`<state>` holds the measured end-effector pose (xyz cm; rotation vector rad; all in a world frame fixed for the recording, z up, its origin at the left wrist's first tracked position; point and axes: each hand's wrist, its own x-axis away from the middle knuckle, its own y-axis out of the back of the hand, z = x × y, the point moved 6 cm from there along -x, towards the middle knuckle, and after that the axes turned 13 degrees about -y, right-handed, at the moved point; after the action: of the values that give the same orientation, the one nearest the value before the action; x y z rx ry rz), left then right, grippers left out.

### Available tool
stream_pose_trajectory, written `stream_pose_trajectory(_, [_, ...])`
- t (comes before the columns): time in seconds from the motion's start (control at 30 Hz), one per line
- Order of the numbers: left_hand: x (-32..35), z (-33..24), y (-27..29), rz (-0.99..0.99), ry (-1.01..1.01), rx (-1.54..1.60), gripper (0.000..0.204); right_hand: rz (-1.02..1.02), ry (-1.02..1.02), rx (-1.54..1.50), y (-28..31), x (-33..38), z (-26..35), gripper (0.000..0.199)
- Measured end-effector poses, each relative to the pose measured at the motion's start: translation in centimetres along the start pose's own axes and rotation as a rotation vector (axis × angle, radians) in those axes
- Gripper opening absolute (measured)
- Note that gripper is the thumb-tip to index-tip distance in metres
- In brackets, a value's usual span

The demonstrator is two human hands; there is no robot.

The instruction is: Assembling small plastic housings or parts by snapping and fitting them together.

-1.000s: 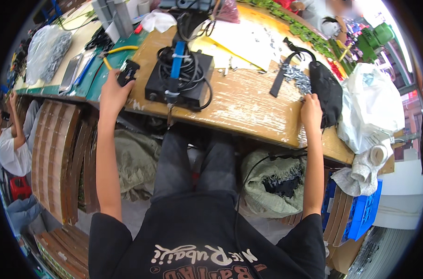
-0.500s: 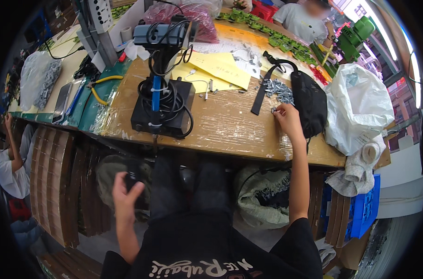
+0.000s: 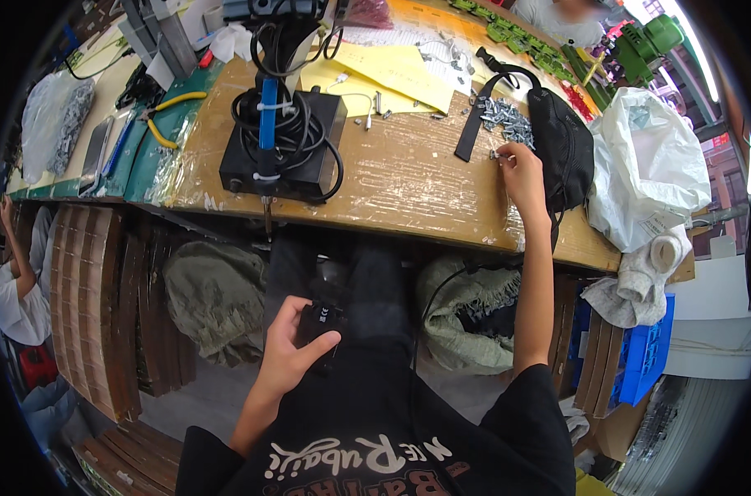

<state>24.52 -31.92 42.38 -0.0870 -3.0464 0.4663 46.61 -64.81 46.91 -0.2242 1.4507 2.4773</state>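
Note:
Over my lap, my left hand grips a small black device with white printed marks, fingers and thumb around its sides. My right hand is above the front right of the wooden table. Its thumb and fingertips pinch a small metallic part. Just beyond that hand lies a heap of small grey metal parts. A black waist bag rests right of the heap, its strap stretched along the left side.
A black box with coiled cables stands left of centre. Yellow paper sheets and a white cable lie behind. A white plastic bag is at right, yellow-handled pliers at left. Sacks sit below the table edge.
My left hand has moved right, bringing the black device over my lap. My right hand stays near the heap, still pinching. The view has tilted down slightly.

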Motion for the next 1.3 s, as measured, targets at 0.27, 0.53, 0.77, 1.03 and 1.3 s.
stream_pose_trajectory(0.27, [-0.7, 0.5, -0.9, 0.007, 0.023, 0.021, 0.028, -0.045, -0.150, -0.516, 1.4, 6.9, 3.4, 0.015])
stream_pose_trajectory(0.53, [-1.3, 1.8, -4.3, 0.302, -0.074, 0.155, 0.063, 0.424, -0.345, -1.022, -2.3, 16.7, 8.7, 0.018])
stream_pose_trajectory(0.77, [-0.9, 2.0, -6.7, 0.445, -0.010, 0.227, 0.081, 0.261, -0.118, -0.814, -2.5, 19.8, 10.7, 0.023])
stream_pose_trajectory(1.03, [-0.8, 3.1, -6.2, 0.455, 0.087, 0.293, 0.085, 0.127, 0.112, -0.596, -2.6, 20.4, 11.4, 0.025])
stream_pose_trajectory(1.3, [-0.6, 3.6, -6.2, 0.481, 0.149, 0.318, 0.086, 0.371, 0.030, -0.722, -3.7, 20.0, 11.0, 0.024])
